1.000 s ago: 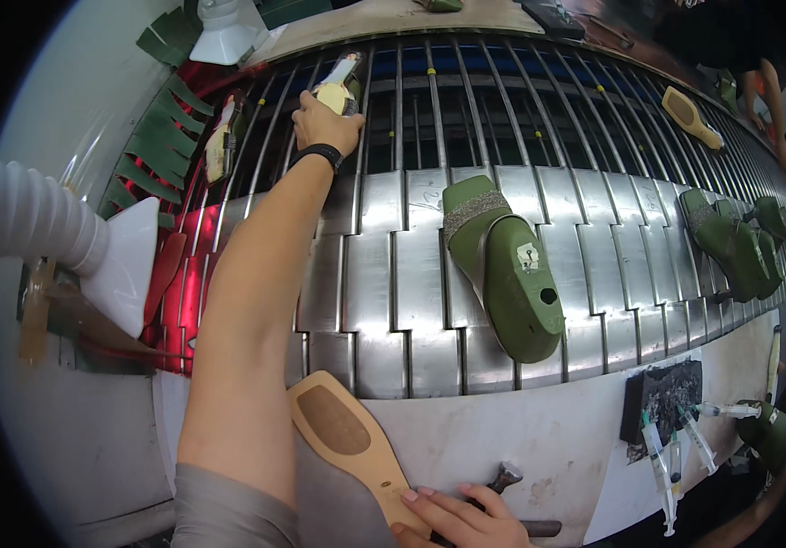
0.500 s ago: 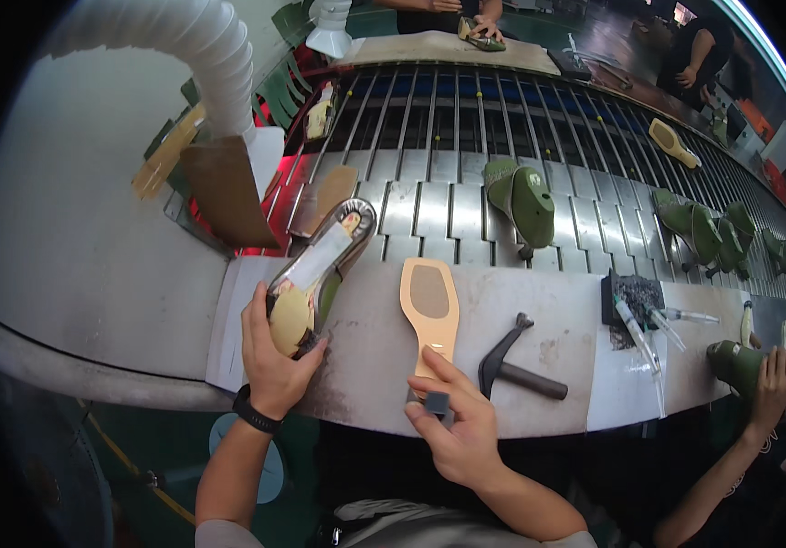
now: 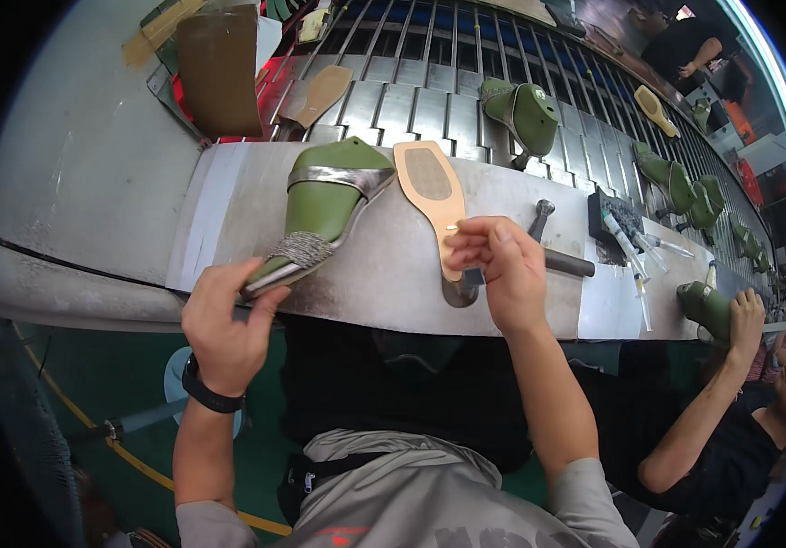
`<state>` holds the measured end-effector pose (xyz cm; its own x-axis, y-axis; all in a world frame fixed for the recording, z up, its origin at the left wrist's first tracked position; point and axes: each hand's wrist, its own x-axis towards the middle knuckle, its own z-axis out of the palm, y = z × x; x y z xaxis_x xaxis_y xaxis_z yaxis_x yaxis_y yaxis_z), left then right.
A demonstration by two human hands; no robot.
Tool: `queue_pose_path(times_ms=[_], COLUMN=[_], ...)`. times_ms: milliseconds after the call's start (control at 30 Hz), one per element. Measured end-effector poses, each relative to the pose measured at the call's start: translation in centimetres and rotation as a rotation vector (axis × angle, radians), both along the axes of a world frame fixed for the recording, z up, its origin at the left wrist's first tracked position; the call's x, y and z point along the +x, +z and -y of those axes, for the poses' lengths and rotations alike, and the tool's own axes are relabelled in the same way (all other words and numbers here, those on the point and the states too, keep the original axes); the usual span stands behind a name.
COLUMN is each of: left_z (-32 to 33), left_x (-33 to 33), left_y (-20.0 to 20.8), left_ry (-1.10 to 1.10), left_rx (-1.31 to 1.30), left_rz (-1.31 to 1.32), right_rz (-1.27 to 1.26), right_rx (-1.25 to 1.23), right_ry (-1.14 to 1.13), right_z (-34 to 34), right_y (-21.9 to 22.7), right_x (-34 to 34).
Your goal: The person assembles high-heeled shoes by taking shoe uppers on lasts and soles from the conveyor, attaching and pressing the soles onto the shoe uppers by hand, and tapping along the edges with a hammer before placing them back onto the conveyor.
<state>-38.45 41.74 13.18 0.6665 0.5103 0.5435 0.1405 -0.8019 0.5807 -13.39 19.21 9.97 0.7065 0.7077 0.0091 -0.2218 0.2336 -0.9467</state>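
My left hand (image 3: 226, 324) grips the toe end of a green shoe last (image 3: 324, 205) fitted with a sandal upper, which has a silver strap and a braided grey toe band. It stands tilted on the worktable, top side up. My right hand (image 3: 510, 274) has its fingers loosely apart and seems to hold nothing. Those fingers are over the narrow end of a tan insole (image 3: 431, 178) with a brown patch. A small dark block (image 3: 466, 287) sits by that end, beside the hand. Partly behind my right hand lies a hammer (image 3: 568, 263).
Beyond the worktable (image 3: 356, 290) runs a slatted metal conveyor (image 3: 402, 110) carrying several green lasts (image 3: 532, 119) and loose insoles (image 3: 324, 96). Syringes (image 3: 626, 242) lie by a black box (image 3: 605, 215) on the right. A co-worker's hand (image 3: 745, 320) holds another green last (image 3: 705, 309).
My left hand has turned the sandal on its last from sole up to top up. The right hand has let go of the dark block and opened. The view has shifted.
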Motion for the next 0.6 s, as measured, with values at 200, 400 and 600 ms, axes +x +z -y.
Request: queue_pose_path(times_ms=[200,400,600], left_z=[6.5,7.7,5.4], left_x=[1.1,0.8,1.2], left_y=[-1.9,-5.5,-6.0], left_ry=[-0.382,-0.341,-0.416], left_rx=[0.419,0.361,0.364], left_rz=[0.081,0.088,0.059], right_rz=[0.325,1.097,0.604], right_rx=[-0.412,-0.443,-0.358], right_ry=[-0.113,-0.226,-0.243], right_z=[-2.2,0.7,9.7], right_y=[-1.3,-0.3,-0.8], right_x=[-3.0,-3.2,-9.5])
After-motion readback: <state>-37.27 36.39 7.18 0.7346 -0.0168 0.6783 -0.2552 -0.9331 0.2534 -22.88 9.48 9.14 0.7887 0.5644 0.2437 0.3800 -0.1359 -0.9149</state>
